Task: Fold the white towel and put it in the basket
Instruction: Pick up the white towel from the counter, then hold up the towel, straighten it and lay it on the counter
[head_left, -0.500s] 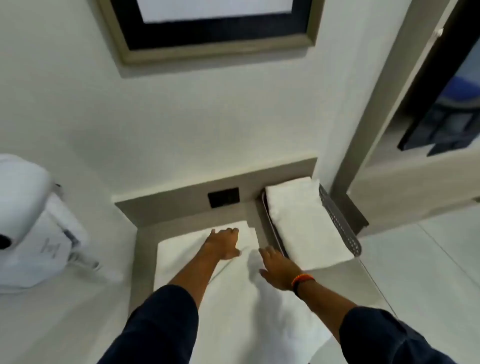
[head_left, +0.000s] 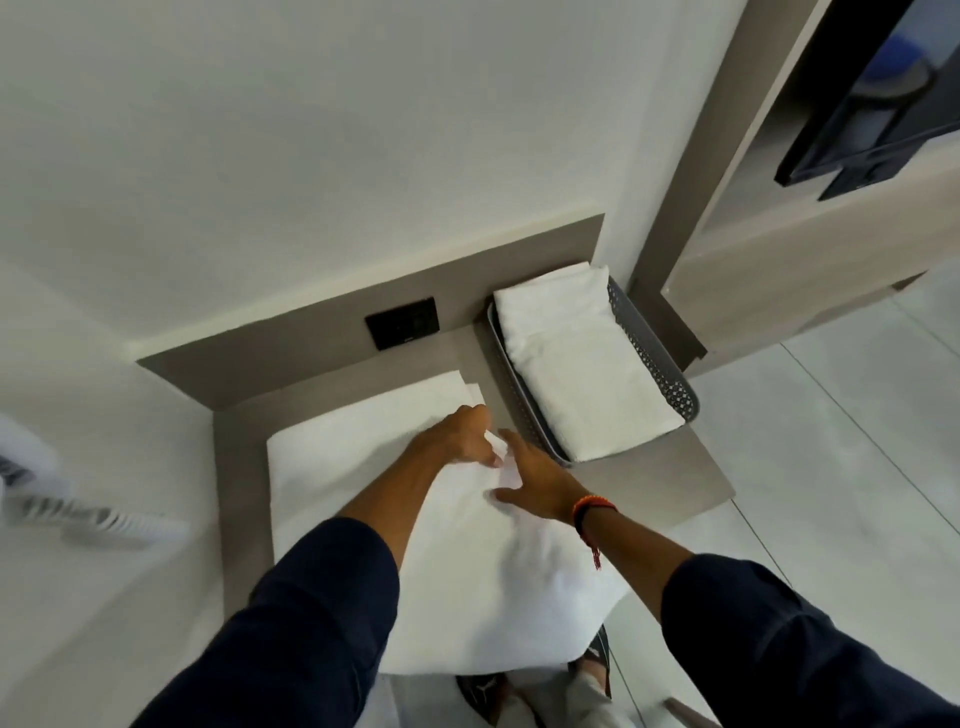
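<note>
A white towel (head_left: 363, 467) lies spread on the grey counter (head_left: 654, 483), its near end hanging over the front edge. My left hand (head_left: 462, 436) rests on the towel's right edge and pinches a fold of cloth. My right hand (head_left: 535, 483) lies on the towel just beside it, fingers apart, touching the same raised fold. A grey perforated basket (head_left: 660, 364) stands at the back right of the counter, with a folded white towel (head_left: 576, 358) inside it.
A black wall socket (head_left: 402, 323) sits on the grey backsplash behind the towel. A white appliance (head_left: 31, 467) is blurred at the far left. The counter ends at the right above a pale tiled floor (head_left: 831, 493). A shoe (head_left: 483, 696) shows below.
My left hand has slid right along the towel's edge and now meets my right hand by the basket. The view has tilted down and shifted right.
</note>
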